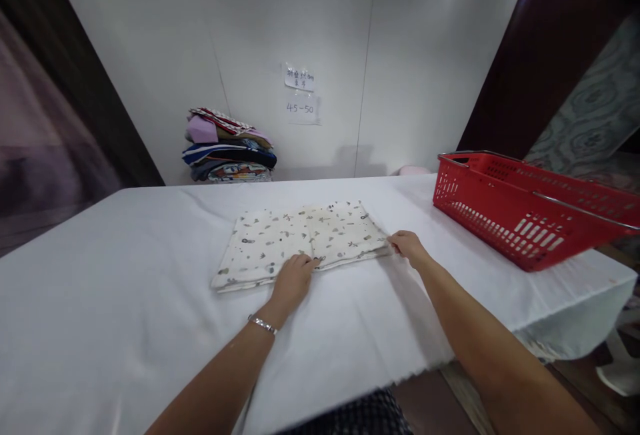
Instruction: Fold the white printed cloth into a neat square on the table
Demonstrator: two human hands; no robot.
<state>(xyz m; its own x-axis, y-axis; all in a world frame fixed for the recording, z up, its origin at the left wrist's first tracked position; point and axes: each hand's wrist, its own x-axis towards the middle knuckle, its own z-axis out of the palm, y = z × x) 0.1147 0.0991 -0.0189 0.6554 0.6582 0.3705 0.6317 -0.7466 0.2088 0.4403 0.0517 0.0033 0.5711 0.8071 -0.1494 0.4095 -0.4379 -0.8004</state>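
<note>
Both forearms enter from the bottom edge, cut off above the elbow; dark checked fabric shows between them at the frame's lower margin. A bracelet [262,324] sits on the left wrist. The left hand [293,277] lies palm down on the near edge of a folded cloth [300,238], fingers held together and flat against the fabric. The right hand [409,245] rests at the cloth's right near corner; its fingertips are hidden by the back of the hand, so it cannot be told whether they pinch the corner or only touch it.

The cloth is cream with small dark printed motifs, too small to identify. It lies flat at the middle of a table [100,288] covered in white sheeting.

Two paper notes [301,94] hang on the wall behind. The lower one reads "45-50"; the upper handwriting is not legible.

A pile of folded clothes [227,148] stands against the wall beyond the table's far left edge. A red basket [525,212] sits at the table's right end, well apart from the cloth, its far end cut off by the frame.
</note>
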